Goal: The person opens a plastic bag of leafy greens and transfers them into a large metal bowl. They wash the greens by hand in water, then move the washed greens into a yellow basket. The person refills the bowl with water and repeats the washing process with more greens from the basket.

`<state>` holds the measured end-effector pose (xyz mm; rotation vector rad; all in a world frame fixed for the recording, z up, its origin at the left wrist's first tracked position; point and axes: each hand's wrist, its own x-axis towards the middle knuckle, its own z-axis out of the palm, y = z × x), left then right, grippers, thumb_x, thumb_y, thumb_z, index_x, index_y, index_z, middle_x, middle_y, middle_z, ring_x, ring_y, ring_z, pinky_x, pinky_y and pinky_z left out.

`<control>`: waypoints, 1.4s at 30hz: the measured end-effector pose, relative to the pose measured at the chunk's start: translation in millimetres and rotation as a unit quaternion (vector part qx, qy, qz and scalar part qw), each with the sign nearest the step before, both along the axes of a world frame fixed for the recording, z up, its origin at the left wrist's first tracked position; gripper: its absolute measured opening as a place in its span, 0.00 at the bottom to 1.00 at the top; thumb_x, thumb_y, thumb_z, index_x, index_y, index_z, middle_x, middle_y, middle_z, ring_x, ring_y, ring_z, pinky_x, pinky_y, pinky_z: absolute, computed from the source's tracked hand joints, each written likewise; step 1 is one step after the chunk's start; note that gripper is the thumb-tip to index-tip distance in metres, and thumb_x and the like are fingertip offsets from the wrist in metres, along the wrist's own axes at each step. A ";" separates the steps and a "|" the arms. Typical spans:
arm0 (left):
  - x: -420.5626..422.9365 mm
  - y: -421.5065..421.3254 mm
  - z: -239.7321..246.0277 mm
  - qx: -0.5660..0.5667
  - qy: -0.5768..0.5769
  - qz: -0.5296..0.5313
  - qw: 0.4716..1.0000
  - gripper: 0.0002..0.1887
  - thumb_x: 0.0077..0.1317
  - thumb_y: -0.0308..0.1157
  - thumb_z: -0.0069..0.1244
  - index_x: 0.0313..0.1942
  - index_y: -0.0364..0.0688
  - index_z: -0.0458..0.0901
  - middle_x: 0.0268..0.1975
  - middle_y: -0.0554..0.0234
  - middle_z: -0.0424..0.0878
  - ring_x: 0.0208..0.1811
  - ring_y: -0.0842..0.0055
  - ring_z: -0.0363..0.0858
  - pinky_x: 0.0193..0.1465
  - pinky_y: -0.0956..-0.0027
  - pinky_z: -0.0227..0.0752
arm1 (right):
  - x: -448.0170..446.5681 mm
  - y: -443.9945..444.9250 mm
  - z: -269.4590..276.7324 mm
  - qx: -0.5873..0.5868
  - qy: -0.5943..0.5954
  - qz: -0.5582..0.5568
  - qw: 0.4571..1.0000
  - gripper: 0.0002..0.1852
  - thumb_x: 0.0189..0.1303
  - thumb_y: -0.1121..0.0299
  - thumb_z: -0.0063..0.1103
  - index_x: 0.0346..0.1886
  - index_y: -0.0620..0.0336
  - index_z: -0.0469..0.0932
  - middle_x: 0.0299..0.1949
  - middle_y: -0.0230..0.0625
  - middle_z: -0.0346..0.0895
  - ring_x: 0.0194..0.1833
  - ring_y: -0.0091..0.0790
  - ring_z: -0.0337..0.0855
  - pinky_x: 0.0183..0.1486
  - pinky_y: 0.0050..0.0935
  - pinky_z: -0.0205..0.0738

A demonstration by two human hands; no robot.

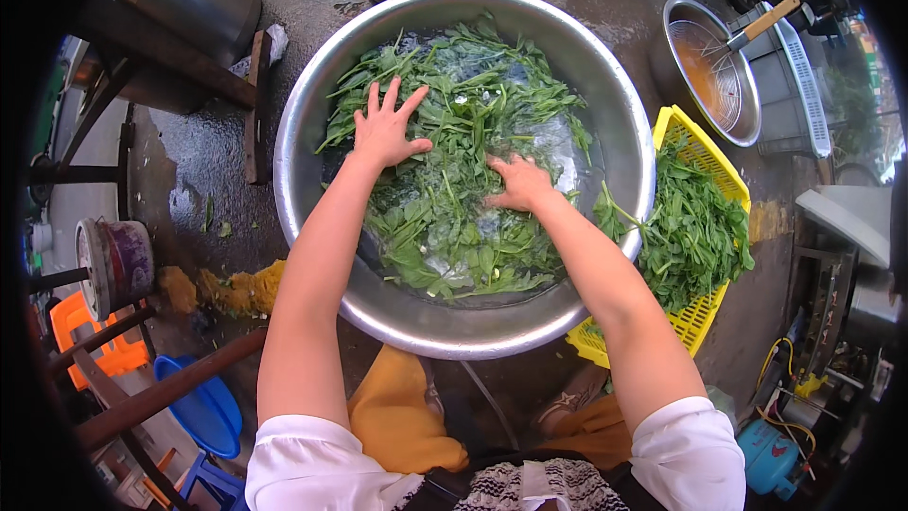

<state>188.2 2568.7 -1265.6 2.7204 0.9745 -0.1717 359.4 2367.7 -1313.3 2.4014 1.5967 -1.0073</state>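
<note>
A wide stainless steel basin [464, 346] of water stands on the ground before me, with loose leafy greens [454, 121] floating and part sunk in it. My left hand [386, 129] lies palm down over the greens on the basin's left side, its fingers spread wide. Closer to the middle, my right hand [521, 183] reaches into the water with thumb and fingers apart. Water and leaves hide some of its fingertips. I see nothing gripped in either hand. More leafy greens [691, 227] are heaped in a yellow plastic basket [709, 156] against the basin's right side.
At the upper right, a metal bowl [748, 106] holds a wire strainer [720, 78] beside a grey crate [784, 92]. Dark wooden frames [170, 390] stand at left near a paint-stained bucket [117, 262] and a blue basin [202, 411]. A blue gas cylinder [766, 455] is lower right.
</note>
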 end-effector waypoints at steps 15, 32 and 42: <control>-0.8 -100.9 35.0 -0.746 -0.252 0.284 0.547 0.35 0.60 0.48 0.59 0.62 0.40 0.66 0.52 0.58 0.78 0.49 0.71 0.79 0.51 0.63 0.76 | -29.0 -26.2 98.2 0.218 0.472 -0.359 0.775 0.36 0.47 0.63 0.74 0.59 0.64 0.67 0.49 0.41 0.77 0.49 0.32 0.78 0.52 0.29 0.73; -62.3 -119.9 -30.6 -0.177 0.127 -0.049 0.975 0.54 0.52 0.59 0.58 0.72 0.68 0.37 0.71 0.32 0.44 0.72 0.36 0.34 0.66 0.41 0.55 | -59.2 -57.3 66.7 -0.014 -0.001 -0.098 0.995 0.52 0.42 0.49 0.69 0.73 0.30 0.50 0.73 0.54 0.42 0.71 0.62 0.46 0.66 0.57 0.56; -50.2 -30.9 -25.4 -0.292 0.047 -0.015 0.955 0.29 0.57 0.46 0.56 0.59 0.48 0.74 0.58 0.49 0.75 0.60 0.61 0.73 0.64 0.62 0.64 | 29.4 -54.1 29.4 -0.028 0.172 -0.108 0.979 0.32 0.47 0.50 0.68 0.60 0.37 0.72 0.60 0.41 0.69 0.58 0.41 0.74 0.60 0.37 0.67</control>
